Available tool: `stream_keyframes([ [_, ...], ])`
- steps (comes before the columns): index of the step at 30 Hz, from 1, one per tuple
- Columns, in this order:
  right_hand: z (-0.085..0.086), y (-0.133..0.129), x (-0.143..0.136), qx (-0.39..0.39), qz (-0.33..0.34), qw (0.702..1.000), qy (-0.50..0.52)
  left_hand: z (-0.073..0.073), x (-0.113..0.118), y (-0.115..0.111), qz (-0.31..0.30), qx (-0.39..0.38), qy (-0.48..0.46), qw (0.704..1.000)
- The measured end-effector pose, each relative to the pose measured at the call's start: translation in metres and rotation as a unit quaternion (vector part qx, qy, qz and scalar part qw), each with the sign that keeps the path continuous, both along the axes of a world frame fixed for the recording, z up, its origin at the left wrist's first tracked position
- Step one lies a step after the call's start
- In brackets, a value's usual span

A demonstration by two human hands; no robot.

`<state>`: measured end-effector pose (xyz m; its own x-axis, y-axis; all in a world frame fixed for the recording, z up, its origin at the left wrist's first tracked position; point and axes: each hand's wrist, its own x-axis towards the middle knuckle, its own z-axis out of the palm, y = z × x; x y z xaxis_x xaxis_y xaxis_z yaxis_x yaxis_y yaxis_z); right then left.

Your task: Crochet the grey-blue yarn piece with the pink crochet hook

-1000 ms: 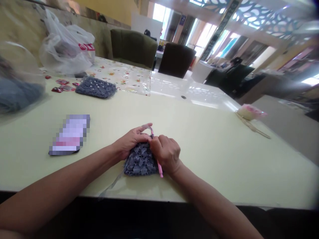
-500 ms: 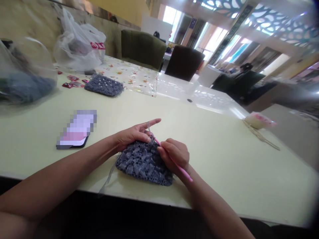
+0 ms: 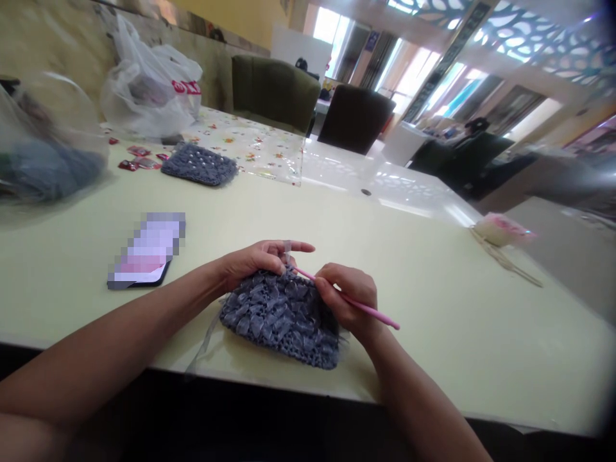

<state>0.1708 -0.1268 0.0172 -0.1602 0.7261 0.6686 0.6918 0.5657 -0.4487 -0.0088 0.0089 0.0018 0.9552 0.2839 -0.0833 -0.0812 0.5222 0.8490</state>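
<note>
A grey-blue crocheted piece [image 3: 283, 314] with a leafy, textured surface hangs between my hands at the table's front edge. My left hand [image 3: 260, 260] pinches its upper left edge, index finger stretched out to the right with a grey ribbon strand [image 3: 287, 250] over it. In my right hand [image 3: 347, 292] is a pink crochet hook [image 3: 370, 312], its tip at the top edge of the piece beside my left fingertips. A loose ribbon tail [image 3: 205, 346] trails down at the left of the piece.
On the table [image 3: 423, 308] a phone [image 3: 149, 250] lies left of my hands. Behind it are a second crocheted piece [image 3: 199, 164], red wrappers [image 3: 139, 160], a white plastic bag [image 3: 151, 90] and a clear bag [image 3: 48, 160]. A pink-and-white packet [image 3: 503, 230] with cord sits at right.
My right hand has moved slightly right, and the hook lies flatter, its rear end farther right and higher. My left index finger is a little lower. The crocheted piece's right side has dropped slightly.
</note>
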Motion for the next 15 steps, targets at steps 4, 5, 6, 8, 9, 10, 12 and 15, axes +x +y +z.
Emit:
stream_keyframes([
  [4, -0.0018, 0.0018, -0.0005, 0.016, 0.006, 0.999, -0.036, -0.0006, -0.0009, 0.0014, -0.024, -0.024, -0.010, 0.999],
  [5, -0.0016, 0.0015, -0.0004, 0.017, 0.005, 0.999, -0.043, 0.0000, -0.0011, 0.0023, -0.026, -0.021, -0.011, 0.999],
  [6, -0.0011, 0.0009, -0.0001, 0.015, 0.005, 0.999, -0.045, 0.0007, -0.0014, 0.0033, -0.028, -0.013, -0.010, 0.999],
  [8, 0.0005, -0.0011, 0.0006, 0.008, 0.009, 0.999, -0.034, 0.0020, -0.0018, 0.0050, -0.030, 0.010, 0.001, 1.000],
  [9, 0.0014, -0.0023, 0.0012, 0.002, 0.012, 1.000, -0.021, 0.0024, -0.0018, 0.0056, -0.029, 0.024, 0.007, 0.999],
  [10, 0.0024, -0.0034, 0.0017, -0.006, 0.015, 1.000, -0.008, 0.0025, -0.0018, 0.0058, -0.025, 0.036, 0.012, 0.999],
  [12, 0.0035, -0.0048, 0.0024, -0.021, 0.018, 0.999, 0.018, 0.0019, -0.0014, 0.0049, -0.016, 0.052, 0.017, 0.998],
  [15, 0.0015, -0.0034, 0.0020, -0.038, 0.011, 0.998, 0.056, -0.0005, 0.0001, 0.0002, -0.004, 0.055, 0.020, 0.998],
])
